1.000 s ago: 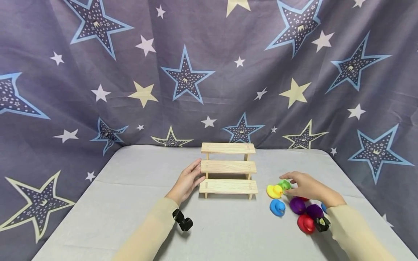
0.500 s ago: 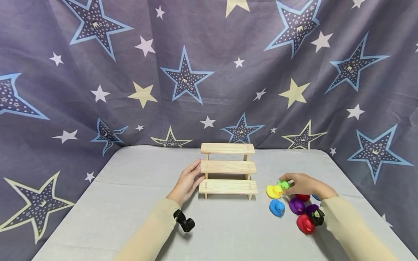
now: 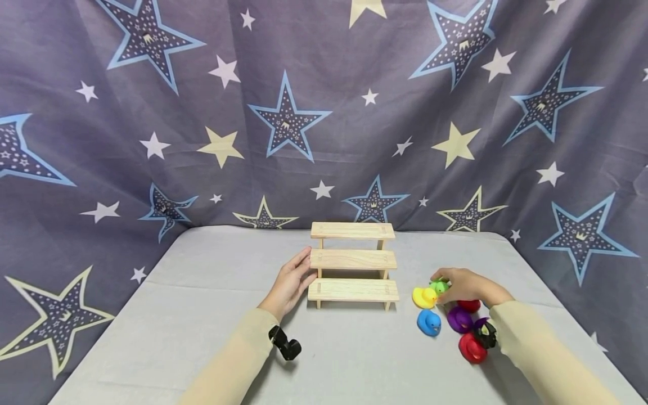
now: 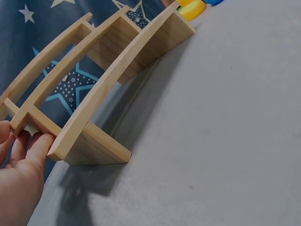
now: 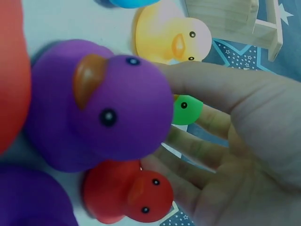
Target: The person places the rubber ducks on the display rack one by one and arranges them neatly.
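I count seven ducks at the right of the head view: one yellow duck (image 3: 423, 298), one green duck (image 3: 439, 287), one blue duck (image 3: 429, 323), two red and two purple. The upper red duck (image 3: 469, 306) sits beside my wrist, the lower red duck (image 3: 472, 349) nearer the bottom; the left purple duck (image 3: 459, 319) lies between them, and the right purple duck (image 3: 481, 323) is partly covered by a black wrist camera (image 3: 486, 336).

My right hand (image 3: 463, 285) is at the green duck, thumb on one side and curved fingers on the other. In the right wrist view a purple duck blocks much of that spot, so I can't tell whether I'm pinching it.

At the centre of the head view stands one wooden stand (image 3: 353, 259) with three flat, oblong planks stepped upward, pale and grained. My left hand (image 3: 286, 286) grips the left end of its middle plank between thumb and fingers.

The ducks are smooth and rounded, with orange beaks and shiny black eyes. A light grey cloth (image 3: 364, 360) lies under everything; behind hangs a creased, star-printed curtain (image 3: 344, 50).
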The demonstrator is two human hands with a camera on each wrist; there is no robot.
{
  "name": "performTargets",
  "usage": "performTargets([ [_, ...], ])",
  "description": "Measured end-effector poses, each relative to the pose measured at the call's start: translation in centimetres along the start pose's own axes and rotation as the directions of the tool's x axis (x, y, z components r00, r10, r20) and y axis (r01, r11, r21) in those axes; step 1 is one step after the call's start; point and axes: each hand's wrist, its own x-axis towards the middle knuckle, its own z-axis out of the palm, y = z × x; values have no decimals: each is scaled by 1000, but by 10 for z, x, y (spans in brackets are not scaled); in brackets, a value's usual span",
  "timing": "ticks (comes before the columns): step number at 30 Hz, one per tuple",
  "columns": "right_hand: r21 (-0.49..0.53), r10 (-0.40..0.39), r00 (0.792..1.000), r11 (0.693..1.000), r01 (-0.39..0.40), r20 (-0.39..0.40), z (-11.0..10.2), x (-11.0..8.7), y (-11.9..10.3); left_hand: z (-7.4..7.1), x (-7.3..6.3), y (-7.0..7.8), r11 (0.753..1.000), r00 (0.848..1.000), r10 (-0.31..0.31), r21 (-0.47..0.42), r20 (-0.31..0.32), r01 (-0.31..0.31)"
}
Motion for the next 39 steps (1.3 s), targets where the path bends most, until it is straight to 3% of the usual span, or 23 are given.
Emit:
performTargets([
  [9,8,21,1000,1000,-20,-7,0,1,1,-2,0,-2,1000,1000,-1,12,6,1],
  [23,10,-117,981,993,120,-154,-15,1,-11,-1,0,-2,999,1000,7,33,27,-8],
  [29,-5,-165,962,986,168,-220,-24,5,-22,-1,0,-1,1000,1000,-2,30,20,2],
  [39,14,-215,901,971,238,-376,-30,16,-55,-2,2,-1,998,1000,15,57,15,-15],
])
